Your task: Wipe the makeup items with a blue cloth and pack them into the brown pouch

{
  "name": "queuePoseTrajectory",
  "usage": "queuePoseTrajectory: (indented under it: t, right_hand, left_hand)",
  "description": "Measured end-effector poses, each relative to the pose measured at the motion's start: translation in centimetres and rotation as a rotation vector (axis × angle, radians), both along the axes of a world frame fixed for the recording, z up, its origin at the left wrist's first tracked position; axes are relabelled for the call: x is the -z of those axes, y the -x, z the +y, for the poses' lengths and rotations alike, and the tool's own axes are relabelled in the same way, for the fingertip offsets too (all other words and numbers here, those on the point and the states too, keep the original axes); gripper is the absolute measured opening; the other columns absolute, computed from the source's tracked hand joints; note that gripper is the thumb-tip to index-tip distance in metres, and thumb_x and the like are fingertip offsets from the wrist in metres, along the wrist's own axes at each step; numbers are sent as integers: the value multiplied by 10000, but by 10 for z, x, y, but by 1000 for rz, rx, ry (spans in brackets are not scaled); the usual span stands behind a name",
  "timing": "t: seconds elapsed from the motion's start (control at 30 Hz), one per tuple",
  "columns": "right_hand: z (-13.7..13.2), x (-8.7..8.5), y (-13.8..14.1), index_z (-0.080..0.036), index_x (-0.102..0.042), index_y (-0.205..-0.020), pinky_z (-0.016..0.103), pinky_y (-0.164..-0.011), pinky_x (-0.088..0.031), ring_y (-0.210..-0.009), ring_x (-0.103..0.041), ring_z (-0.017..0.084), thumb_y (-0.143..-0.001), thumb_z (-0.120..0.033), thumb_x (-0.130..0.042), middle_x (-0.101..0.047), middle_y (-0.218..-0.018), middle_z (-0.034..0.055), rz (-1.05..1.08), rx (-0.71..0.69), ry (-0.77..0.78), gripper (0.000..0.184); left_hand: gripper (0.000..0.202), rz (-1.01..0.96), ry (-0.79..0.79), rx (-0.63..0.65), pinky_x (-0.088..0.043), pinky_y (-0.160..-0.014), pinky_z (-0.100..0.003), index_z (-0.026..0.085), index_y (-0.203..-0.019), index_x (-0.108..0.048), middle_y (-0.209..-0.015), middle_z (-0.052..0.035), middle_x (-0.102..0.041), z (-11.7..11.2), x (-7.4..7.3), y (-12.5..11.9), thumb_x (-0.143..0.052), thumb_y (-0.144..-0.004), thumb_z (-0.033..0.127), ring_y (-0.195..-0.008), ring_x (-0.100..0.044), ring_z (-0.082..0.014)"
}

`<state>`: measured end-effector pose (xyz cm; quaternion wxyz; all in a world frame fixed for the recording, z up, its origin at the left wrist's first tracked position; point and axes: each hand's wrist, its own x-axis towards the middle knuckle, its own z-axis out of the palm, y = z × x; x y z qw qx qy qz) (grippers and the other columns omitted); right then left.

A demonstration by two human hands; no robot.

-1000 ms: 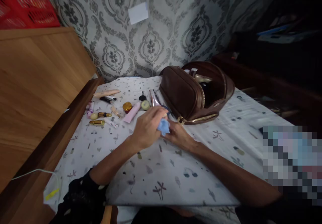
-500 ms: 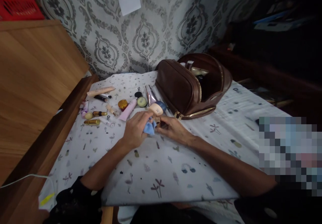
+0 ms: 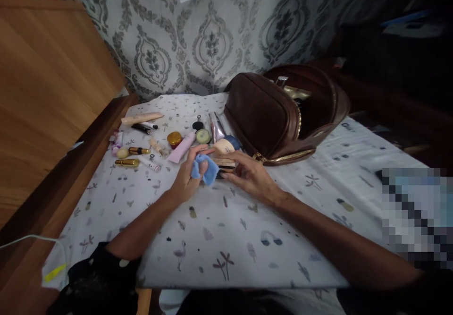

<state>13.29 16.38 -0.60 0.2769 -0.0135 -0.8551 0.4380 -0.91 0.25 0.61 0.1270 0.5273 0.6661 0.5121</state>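
Left hand gripped a blue cloth; right hand appeared to pinch the right end of a small tan-and-dark case. Case lay between the hands, just left of the right one and partly behind the cloth, long axis seemingly side to side, left end hidden.

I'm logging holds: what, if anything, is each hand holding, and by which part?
The left hand pinches a blue cloth, thumb across its middle. The right hand holds a small gold-and-dark item, fingers around its right end.
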Motion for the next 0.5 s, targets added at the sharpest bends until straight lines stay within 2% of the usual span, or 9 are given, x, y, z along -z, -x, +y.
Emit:
queuePoseTrajectory:
  t: [0.1,0.17,0.3,0.4,0.5]
  right_hand:
    - [4,2,0,-202,-623,-1232,314,-697,-552,-862,-663,204,-887,-439,-630,-670,-1172,104,-21,-16,76,419]
    - [8,4,1,-199,-623,-1238,307,-697,-550,-844,-658,196,-875,-452,-640,-684,-1119,85,-45,0,119,443]
    - [13,7,2,-194,-650,-1160,326,-738,-552,-828,-638,192,-823,-455,-693,-688,-994,51,-64,63,185,428]
    - [13,7,2,-199,-658,-1106,336,-752,-541,-811,-619,184,-801,-451,-717,-670,-951,42,-50,74,246,400]
    - [10,5,3,-214,-638,-1061,323,-735,-534,-796,-605,177,-757,-481,-754,-647,-929,35,-31,75,339,421]
  left_hand:
    - [513,127,146,62,-490,-981,-388,228,-1408,-330,-1365,-131,-581,-1,5,9,-426,-986,503,-1150,-615,-223]
    - [521,246,212,86,-472,-1014,-425,230,-1395,-351,-1340,-133,-586,0,10,13,-470,-965,500,-1181,-593,-249]
    - [486,422,212,112,-417,-1079,-522,196,-1300,-418,-1327,-175,-562,3,14,12,-524,-933,497,-1288,-507,-309]
    - [483,448,202,121,-401,-1093,-535,167,-1267,-429,-1317,-197,-556,5,12,9,-550,-921,480,-1305,-488,-326]
    - [382,374,173,104,-460,-1025,-478,190,-1210,-480,-1224,-148,-615,3,9,8,-566,-919,421,-1175,-573,-288]
